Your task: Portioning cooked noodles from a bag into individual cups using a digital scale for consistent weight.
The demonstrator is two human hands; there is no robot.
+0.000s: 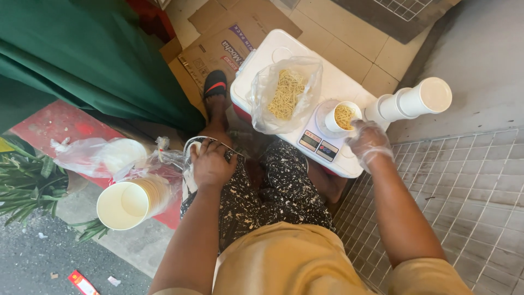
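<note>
My left hand (212, 163) is bare and rests on my knee, its fingers closed on a crumpled clear plastic sheet (188, 152). My right hand (368, 143) wears a thin clear plastic glove and hovers just beside a white paper cup (344, 116) holding yellow noodles. The cup stands on a small kitchen scale (319, 143), which sits on a white cooler lid (338, 82). An open clear bag of noodles (285, 94) lies on the lid to the left of the scale.
A stack of white cups (412, 99) lies on its side at the right. Another stack of cups (131, 202) in plastic lies at my left. A green cloth (87, 60), flattened cardboard (218, 46), plants (27, 183) and a wire grid (469, 186) surround me.
</note>
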